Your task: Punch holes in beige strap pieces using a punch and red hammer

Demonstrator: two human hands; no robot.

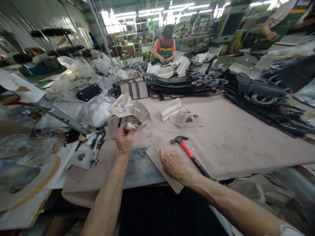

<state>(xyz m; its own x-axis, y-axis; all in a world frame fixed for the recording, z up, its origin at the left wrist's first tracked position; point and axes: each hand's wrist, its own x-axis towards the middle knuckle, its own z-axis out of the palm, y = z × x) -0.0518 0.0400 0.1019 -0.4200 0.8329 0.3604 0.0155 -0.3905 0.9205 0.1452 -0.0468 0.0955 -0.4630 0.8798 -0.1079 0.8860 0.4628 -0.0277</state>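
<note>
Left hand [126,137] clamps a whitish cylinder [128,126]. Right hand [172,162] lies curled, grip unclear, on a beige panel [156,154], its long axis running far left to near right over a grey slab [140,167].

Read no text with certainty. Noted pale lettering on green apron [165,52] beyond hammer [187,150], small marking on hammer's handle [196,161]; both illegible.
</note>
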